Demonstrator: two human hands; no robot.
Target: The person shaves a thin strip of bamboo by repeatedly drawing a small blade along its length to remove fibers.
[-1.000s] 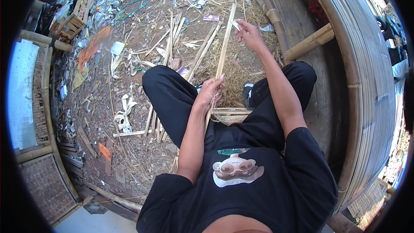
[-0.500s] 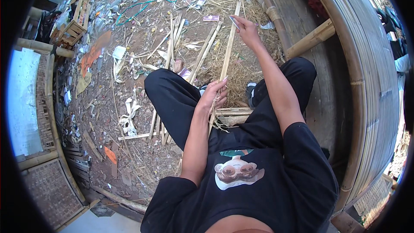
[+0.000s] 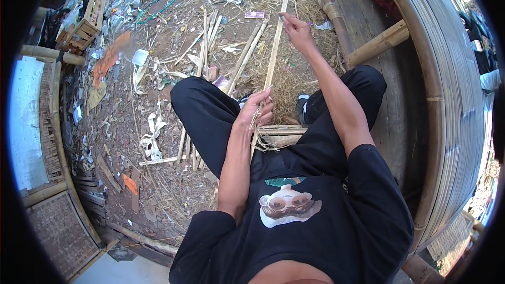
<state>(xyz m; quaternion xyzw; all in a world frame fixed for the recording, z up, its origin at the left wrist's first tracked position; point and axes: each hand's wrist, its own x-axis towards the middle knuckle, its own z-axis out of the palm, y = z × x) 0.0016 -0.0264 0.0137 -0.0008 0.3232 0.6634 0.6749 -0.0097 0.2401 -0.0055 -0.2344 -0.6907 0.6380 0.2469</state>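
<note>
1. Head view: the pale bamboo strip (image 3: 275,47) slants from the lap (image 3: 281,165) to the far edge; the left hand (image 3: 258,109) wraps firmly round its near part, beside curly shavings (image 3: 267,144).
2. The right hand (image 3: 299,34) is just right of its far part, fingers curled; whether they grip anything, I cannot tell.
3. The strip looks light, stiff yet springy, perhaps splintery; the near part seems the steadiest hold.

There are 2 hands (image 3: 256,109), 2 black sleeves (image 3: 204,235) and 1 long held strip (image 3: 276,46). On the left stands 1 slatted crate (image 3: 83,33), far.
</note>
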